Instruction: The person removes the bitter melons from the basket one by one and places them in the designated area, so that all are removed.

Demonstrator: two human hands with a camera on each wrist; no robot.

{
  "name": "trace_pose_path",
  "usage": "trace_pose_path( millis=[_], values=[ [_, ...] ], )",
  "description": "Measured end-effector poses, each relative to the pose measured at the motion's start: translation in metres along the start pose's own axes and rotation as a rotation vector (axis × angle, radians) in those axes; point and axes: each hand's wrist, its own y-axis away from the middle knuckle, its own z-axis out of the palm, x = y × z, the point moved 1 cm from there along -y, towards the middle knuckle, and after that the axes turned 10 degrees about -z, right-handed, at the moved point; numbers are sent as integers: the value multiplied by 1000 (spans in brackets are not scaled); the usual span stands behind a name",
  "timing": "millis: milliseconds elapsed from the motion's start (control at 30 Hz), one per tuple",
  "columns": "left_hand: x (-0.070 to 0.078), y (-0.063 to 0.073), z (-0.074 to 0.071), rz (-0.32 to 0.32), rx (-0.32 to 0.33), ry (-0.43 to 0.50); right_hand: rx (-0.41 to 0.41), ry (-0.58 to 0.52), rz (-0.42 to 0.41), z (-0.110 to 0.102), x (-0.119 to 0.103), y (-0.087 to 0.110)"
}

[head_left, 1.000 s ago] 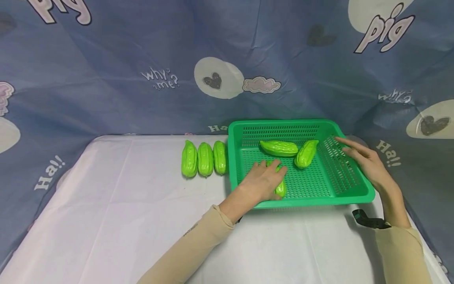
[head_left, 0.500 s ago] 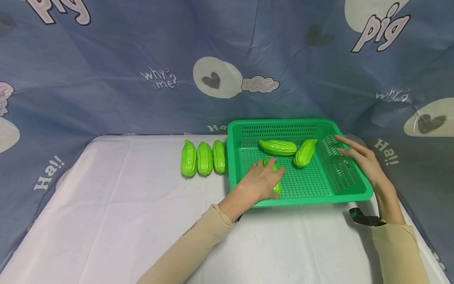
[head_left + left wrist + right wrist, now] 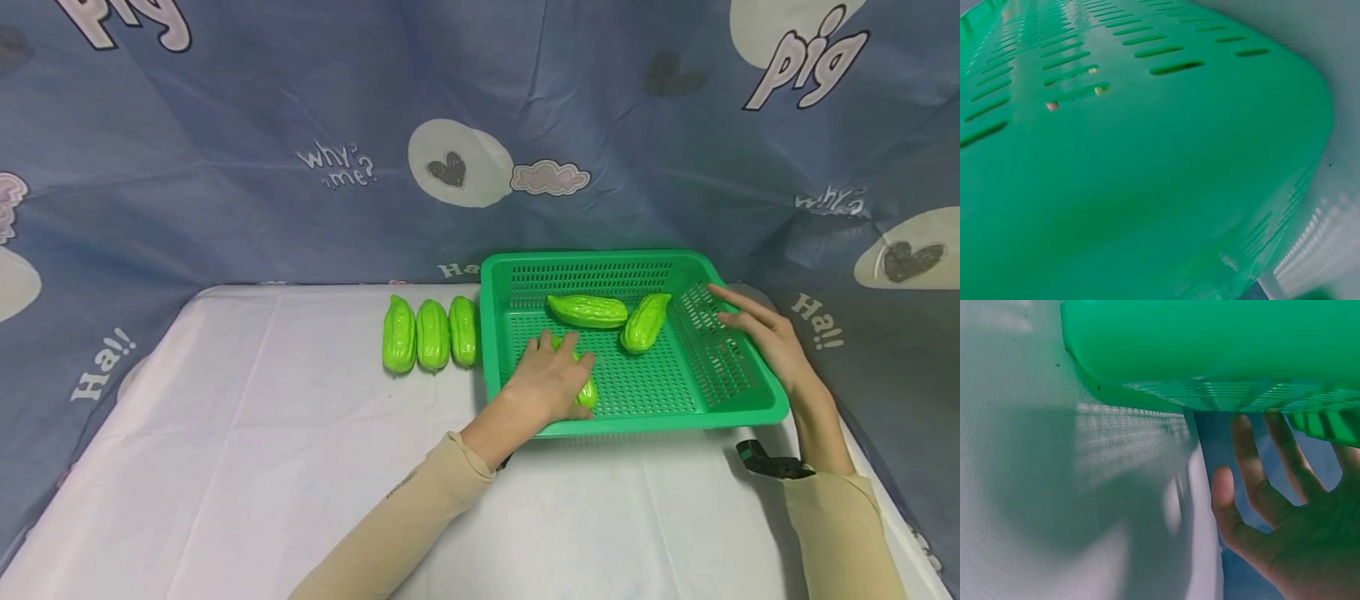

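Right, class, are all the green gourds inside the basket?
No, three green gourds lie side by side on the white cloth, left of the basket.

Tally from the head view is 6 green gourds (image 3: 432, 336), 3 of them inside and the other 3 outside 1 green basket (image 3: 660, 422), plus 1 white tablecloth (image 3: 300, 467), 1 patterned backdrop (image 3: 300, 83), 2 beige sleeves (image 3: 405, 525), 1 left hand (image 3: 549, 381) and 1 right hand (image 3: 776, 342).

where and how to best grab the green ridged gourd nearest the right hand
Probably across the thick near half of the green ridged gourd, from above: it tapers toward the back of the green slotted plastic basket, and nothing covers its top.
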Motion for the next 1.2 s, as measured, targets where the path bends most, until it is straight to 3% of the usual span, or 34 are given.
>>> trace_pose_path(
  millis=[133,500,767,867,1067,1200],
  values=[
    [0,0,-1,19,20,-3,2,-1,-5,0,1,0],
    [-1,1,-2,-4,67,-65,3,9,29,0,-2,-2],
    [-3,3,-4,-23,35,-27,-2,-6,53,1,-3,-1],
    [-7,3,-5,-9,74,-54,-2,-14,41,1,-3,-1],
    [-15,5,-10,18,178,-15,4,-2,33,1,-3,-1],
    [-20,10,-14,23,212,4,7,2,11,1,-2,0]
  ],
)
